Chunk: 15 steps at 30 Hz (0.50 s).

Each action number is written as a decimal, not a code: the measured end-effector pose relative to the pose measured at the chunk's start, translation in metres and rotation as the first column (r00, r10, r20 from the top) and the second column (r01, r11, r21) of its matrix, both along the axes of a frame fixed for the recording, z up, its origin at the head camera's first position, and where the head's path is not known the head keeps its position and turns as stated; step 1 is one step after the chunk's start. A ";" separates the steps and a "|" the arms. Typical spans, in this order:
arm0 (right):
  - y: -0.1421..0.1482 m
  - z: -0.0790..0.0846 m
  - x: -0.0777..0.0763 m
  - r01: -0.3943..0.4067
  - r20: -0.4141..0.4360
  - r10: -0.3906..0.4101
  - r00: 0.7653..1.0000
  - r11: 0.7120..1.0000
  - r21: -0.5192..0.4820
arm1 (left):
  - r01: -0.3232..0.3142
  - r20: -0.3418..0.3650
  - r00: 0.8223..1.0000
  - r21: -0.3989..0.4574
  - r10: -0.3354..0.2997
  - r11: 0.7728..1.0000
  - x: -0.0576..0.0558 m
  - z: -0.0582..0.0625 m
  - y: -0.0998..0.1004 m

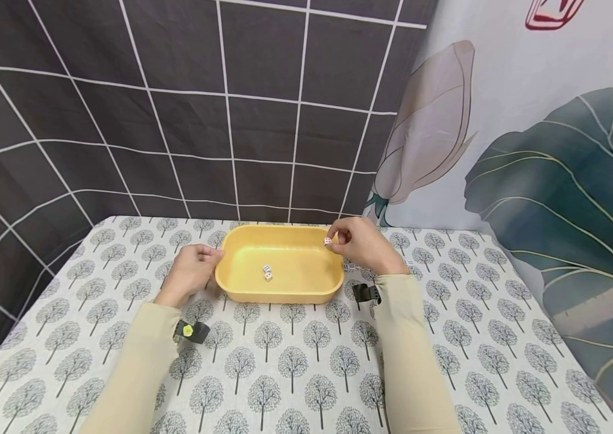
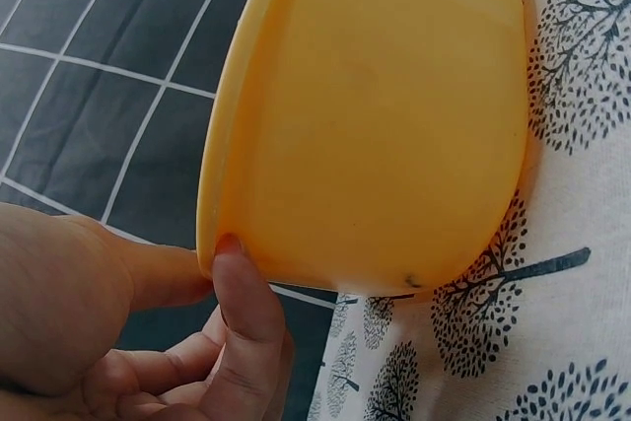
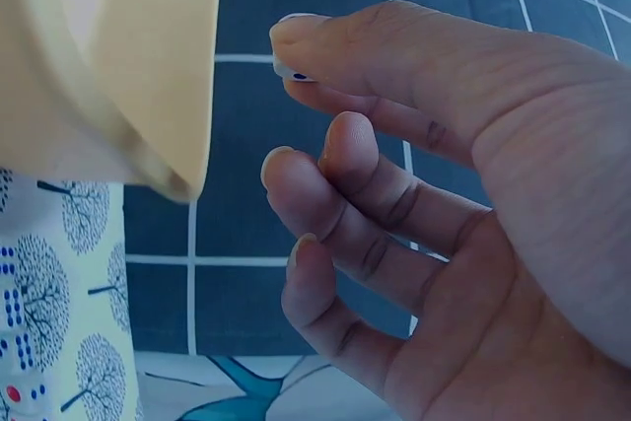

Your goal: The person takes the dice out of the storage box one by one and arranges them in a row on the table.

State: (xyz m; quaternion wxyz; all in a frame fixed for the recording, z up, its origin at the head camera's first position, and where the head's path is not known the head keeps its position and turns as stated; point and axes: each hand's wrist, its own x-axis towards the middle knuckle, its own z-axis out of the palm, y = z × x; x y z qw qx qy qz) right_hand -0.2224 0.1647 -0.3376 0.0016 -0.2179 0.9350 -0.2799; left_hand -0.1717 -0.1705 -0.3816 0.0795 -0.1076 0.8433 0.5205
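Note:
A yellow oblong tray (image 1: 279, 298) rests on the tree-patterned cloth. At its left end my left hand (image 1: 191, 272) pinches the rim between thumb and finger, as the left wrist view shows from below the tray wall (image 2: 385, 125). Over the tray's right end, my right hand (image 1: 363, 246) holds a small white die (image 1: 327, 240) between thumb and forefinger. In the right wrist view the thumb mostly hides that die (image 3: 294, 74), and the other fingers curl loosely beneath. Two white dice (image 1: 267, 276) lie on the tray floor, left of its middle.
Several more dice (image 3: 12, 313) sit in a row on the cloth just right of the tray, partly hidden by my right hand in the head view. A dark gridded backdrop (image 1: 263, 120) rises behind the table, and a leaf-printed hanging (image 1: 572, 181) stands to the right.

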 end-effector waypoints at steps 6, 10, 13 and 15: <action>0.009 0.001 0.000 0.022 -0.010 -0.022 1.000 1.000 0.000 | -0.007 0.001 1.000 0.008 0.007 1.000 0.000 0.000 0.001; 0.016 0.002 0.000 0.039 -0.005 -0.039 0.999 0.999 -0.006 | -0.022 0.007 1.000 0.019 0.021 1.000 0.000 0.000 0.002; 0.022 0.003 0.001 0.058 0.020 -0.058 0.998 0.998 -0.011 | -0.032 0.012 0.999 0.027 0.032 0.999 0.000 0.000 0.003; 0.025 0.004 0.001 0.069 0.035 -0.069 0.997 0.998 -0.007 | -0.036 0.011 0.999 0.035 0.036 0.999 0.000 0.000 0.003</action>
